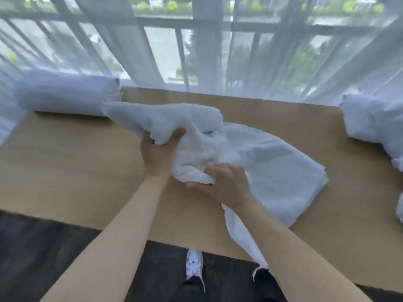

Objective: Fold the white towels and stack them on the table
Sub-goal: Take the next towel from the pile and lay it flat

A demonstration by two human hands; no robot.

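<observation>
One sheer white curtain point(218, 51) spans the window behind a tan wooden table point(65, 160). Mid-table lies a rumpled white towel point(272, 166); left hand point(158, 154) and right hand point(226, 184) both grip its bunched folds.

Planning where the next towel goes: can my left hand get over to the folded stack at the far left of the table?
Probably yes: the tabletop between the left hand and folded stack lies bare, though that hand grips the towel.

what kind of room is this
Probably a hotel room or home by a balcony: sheer curtains over a railed window, a wooden table, and piles of white towels.
</observation>
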